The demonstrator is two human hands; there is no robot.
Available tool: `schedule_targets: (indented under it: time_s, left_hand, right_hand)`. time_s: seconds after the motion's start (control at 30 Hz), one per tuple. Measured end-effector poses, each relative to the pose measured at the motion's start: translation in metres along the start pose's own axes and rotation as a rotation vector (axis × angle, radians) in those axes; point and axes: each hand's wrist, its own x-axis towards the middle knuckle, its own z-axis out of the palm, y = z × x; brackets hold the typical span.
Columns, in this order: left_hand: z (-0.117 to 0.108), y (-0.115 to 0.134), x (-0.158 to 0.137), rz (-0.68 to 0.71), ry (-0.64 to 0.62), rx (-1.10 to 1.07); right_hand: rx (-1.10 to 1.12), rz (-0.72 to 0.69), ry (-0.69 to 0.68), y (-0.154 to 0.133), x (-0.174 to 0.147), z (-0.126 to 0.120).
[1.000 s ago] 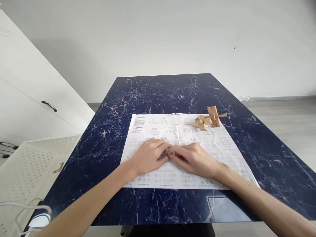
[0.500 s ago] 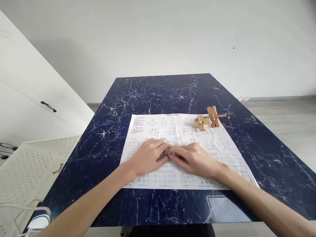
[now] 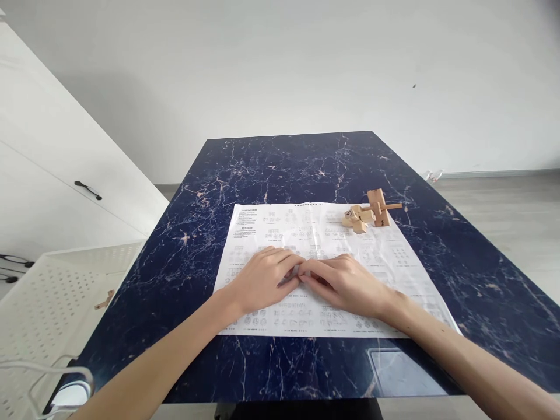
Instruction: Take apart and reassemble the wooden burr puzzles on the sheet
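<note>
Pale wall [image 3: 280, 70] at 12, white cabinet [image 3: 65, 134] at 10; clock centred on the hands. Dark blue marbled table [image 3: 271, 169], 1 printed sheet [image 3: 301, 230] on the near half, wider span 9–3, heading edge facing 12. Person's 2 hands rest on it: left hand [image 3: 265, 280] in from 8, right hand [image 3: 350, 283] in from 4, fingertips meeting mid-sheet. Fingers curled, openings narrow; can't tell if anything's pinched between. Wood by the sheet's 1 o'clock corner, 2 assemblies side by side: chunky block cluster [image 3: 359, 220] on the paper, flat cross [image 3: 378, 207] at the corner. Cross plank's long axis roughly 12–6, thin bar pointing to 3. 1 more wooden piece [image 3: 105, 299] at 9, in a white perforated bin [image 3: 52, 291].
</note>
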Motion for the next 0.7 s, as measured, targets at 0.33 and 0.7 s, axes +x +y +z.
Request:
schedule_targets:
  time_s: [0.33,0.7]
  left_hand:
    - [-0.0006,0.0012,-0.0001,-0.002,0.001,0.008]
    - [-0.0002,-0.0001,-0.0005,-0.001,-0.007,0.005]
  right_hand:
    - [-0.003,0.001,0.003,0.0006,-0.0002,0.0001]
    - [0.002,0.008,0.000,-0.0005,-0.0001,-0.0008]
